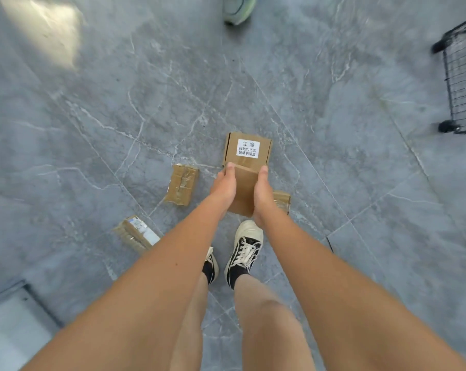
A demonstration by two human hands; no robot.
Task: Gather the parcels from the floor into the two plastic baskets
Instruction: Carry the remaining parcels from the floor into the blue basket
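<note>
**Two hands hold a cardboard parcel above a grey floor**

Seen from a camera on the person's head, looking down, both bare arms reach forward to the middle of the view. The left hand (223,184) and the right hand (262,192) grip a small brown cardboard parcel (246,167) between them, one on each side, with a thumb lying on its top face at either edge. The parcel is lifted off the floor and carries a white label (247,148) printed with black characters on its far end.

Three more taped parcels lie on the grey marble-patterned floor (119,103). One taped parcel (182,184) sits just left of the left hand. A second parcel (282,200) is mostly hidden behind the right wrist, only its right end showing. A third parcel (135,233), with a pale shipping label, lies further to the lower left, partly covered by the left forearm.

Below the hands, the person's feet wear black and cream lace-up sneakers (244,249), the right foot stepping ahead of the left.

At the right edge stands a black wire cart (462,84) on small wheels, well apart from the parcels. At the top edge, part of a pale green and white shoe (237,9) shows.
</note>
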